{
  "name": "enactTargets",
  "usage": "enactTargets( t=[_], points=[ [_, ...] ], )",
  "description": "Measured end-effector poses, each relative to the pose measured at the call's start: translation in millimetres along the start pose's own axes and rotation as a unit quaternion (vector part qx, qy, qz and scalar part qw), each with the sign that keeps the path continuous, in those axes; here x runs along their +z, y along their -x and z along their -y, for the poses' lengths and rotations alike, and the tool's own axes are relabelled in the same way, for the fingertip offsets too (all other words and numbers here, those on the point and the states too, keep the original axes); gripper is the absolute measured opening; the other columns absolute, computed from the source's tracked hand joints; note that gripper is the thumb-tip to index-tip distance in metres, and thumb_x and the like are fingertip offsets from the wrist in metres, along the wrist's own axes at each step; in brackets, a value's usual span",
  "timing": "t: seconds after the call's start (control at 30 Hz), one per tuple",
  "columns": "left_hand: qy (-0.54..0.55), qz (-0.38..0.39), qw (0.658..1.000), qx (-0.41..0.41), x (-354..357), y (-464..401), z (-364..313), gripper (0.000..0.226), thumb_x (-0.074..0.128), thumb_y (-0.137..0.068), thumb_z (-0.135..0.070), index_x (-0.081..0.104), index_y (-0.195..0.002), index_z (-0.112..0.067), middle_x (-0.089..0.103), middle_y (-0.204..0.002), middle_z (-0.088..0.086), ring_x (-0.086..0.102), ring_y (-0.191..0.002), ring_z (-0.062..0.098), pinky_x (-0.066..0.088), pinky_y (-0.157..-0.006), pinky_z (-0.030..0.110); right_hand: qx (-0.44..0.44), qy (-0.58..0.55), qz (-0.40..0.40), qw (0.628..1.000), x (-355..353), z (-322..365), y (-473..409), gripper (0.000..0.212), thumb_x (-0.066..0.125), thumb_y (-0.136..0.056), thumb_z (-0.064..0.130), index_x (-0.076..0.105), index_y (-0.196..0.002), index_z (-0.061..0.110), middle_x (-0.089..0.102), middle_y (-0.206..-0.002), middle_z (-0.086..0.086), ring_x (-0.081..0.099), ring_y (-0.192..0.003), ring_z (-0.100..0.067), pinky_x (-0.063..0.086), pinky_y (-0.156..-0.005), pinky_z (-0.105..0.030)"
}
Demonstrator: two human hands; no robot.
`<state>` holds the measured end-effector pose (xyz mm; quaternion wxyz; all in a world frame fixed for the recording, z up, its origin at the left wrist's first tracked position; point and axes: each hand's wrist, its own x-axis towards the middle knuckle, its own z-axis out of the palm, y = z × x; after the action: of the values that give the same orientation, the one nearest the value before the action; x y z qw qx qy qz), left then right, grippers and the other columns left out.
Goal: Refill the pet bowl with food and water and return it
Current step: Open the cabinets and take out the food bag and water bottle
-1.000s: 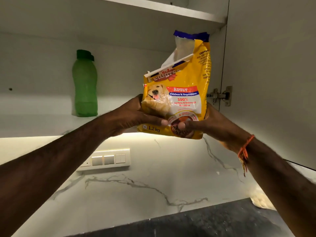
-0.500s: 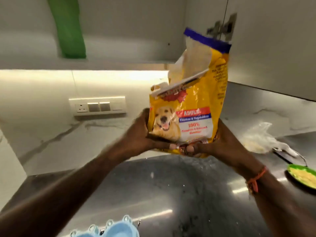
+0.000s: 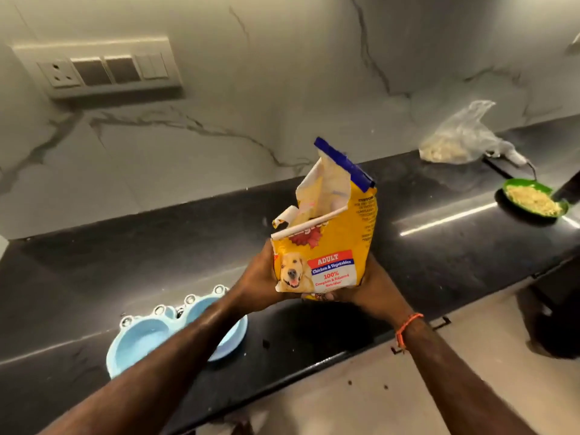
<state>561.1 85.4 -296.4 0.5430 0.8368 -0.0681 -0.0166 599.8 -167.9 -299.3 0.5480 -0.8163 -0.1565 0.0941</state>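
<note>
A yellow dog food bag [image 3: 329, 246] with a torn-open top is held upright above the black counter [image 3: 439, 246]. My left hand [image 3: 255, 277] grips its lower left side and my right hand [image 3: 373, 287] cups its lower right corner. A light blue double pet bowl [image 3: 147, 337] with paw-shaped bumps sits on the counter at the lower left, partly hidden under my left forearm. What its basins hold cannot be made out.
A green plate of pale food [image 3: 533, 200] and a clear plastic bag [image 3: 458, 139] lie at the counter's right end. A switch panel [image 3: 100, 69] is set in the marble wall. The counter's front edge runs diagonally, with floor tiles [image 3: 376, 397] below.
Both hands have brought the bag down from the upper cabinet shelf to just above the counter. The view dropped, so the cabinet and green bottle are gone and the blue bowl shows.
</note>
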Motion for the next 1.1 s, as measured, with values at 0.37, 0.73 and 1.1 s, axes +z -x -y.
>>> enactTargets(
  t=[0.37, 0.73, 1.1],
  points=[
    [0.013, 0.020, 0.997, -0.069, 36.5, 26.0, 40.7, 0.107, 0.096, -0.069, -0.041, 0.024, -0.148, -0.057, 0.058, -0.144, -0.019, 0.060, -0.128, 0.002, 0.054, -0.105, 0.038, 0.073, 0.059, 0.011, 0.995, 30.9, -72.9, 17.0, 0.072, 0.102, -0.049, 0.042, 0.071, -0.113, 0.031, 0.079, -0.102, 0.009, 0.076, -0.095, -0.011, 0.063, -0.083, -0.045],
    [-0.276, -0.007, 0.958, 0.072, -50.3, 23.6, -39.5, 0.149, 0.079, -0.054, -0.086, -0.020, -0.157, -0.043, -0.018, -0.165, -0.029, -0.010, -0.154, -0.006, 0.011, -0.129, 0.037, -0.155, 0.184, -0.124, 0.963, 16.4, 33.2, -2.1, 0.149, 0.082, -0.046, 0.084, 0.001, -0.161, 0.037, 0.006, -0.166, 0.025, 0.013, -0.153, 0.000, 0.020, -0.121, -0.034],
    [-0.445, -0.246, 0.802, 0.315, -212.5, 31.9, -253.4, 0.124, 0.074, -0.078, -0.071, 0.000, -0.164, -0.020, 0.002, -0.173, -0.002, 0.004, -0.159, 0.011, 0.019, -0.128, 0.038, -0.514, 0.208, -0.182, 0.812, -2.6, 321.5, -88.4, 0.103, 0.061, -0.079, 0.080, 0.030, -0.159, 0.021, 0.032, -0.164, -0.001, 0.032, -0.150, -0.022, 0.035, -0.116, -0.051]
  ],
)
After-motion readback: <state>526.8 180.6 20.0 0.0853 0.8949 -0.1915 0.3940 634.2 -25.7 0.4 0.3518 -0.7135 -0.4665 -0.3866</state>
